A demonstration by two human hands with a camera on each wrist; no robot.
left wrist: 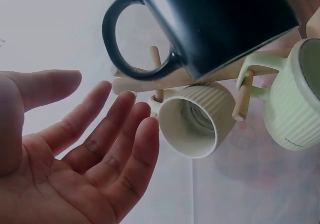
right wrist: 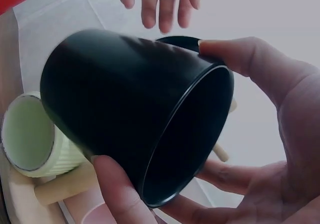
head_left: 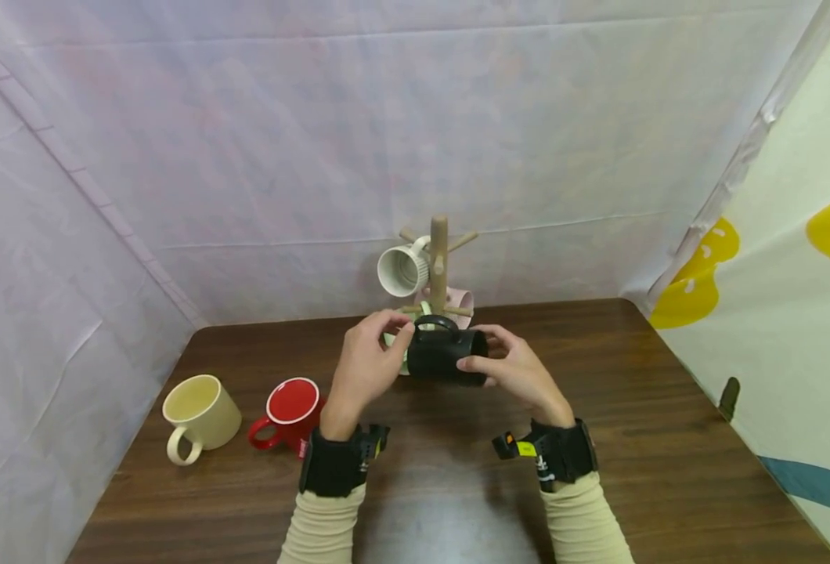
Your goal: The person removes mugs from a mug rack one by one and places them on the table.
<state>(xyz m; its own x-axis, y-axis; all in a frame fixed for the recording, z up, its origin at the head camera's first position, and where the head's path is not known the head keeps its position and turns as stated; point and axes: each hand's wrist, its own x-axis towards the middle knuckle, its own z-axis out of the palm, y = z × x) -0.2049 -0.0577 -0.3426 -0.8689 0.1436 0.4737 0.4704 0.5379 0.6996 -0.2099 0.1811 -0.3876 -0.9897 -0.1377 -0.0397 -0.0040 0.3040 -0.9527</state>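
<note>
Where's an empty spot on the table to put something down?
The wooden table is bare on the right, between the right sleeve and the patterned curtain. Another bare patch lies between both sleeves. It's crowded around the mug rack, behind the black mug, and tight between the yellow mug and red mug.

black mug [head_left: 436,359] | plain, smooth, cylindrical | on its side, handle up, mouth facing right | off the table [head_left: 669,407], gripped near the rim by the right hand [head_left: 528,376]
</note>
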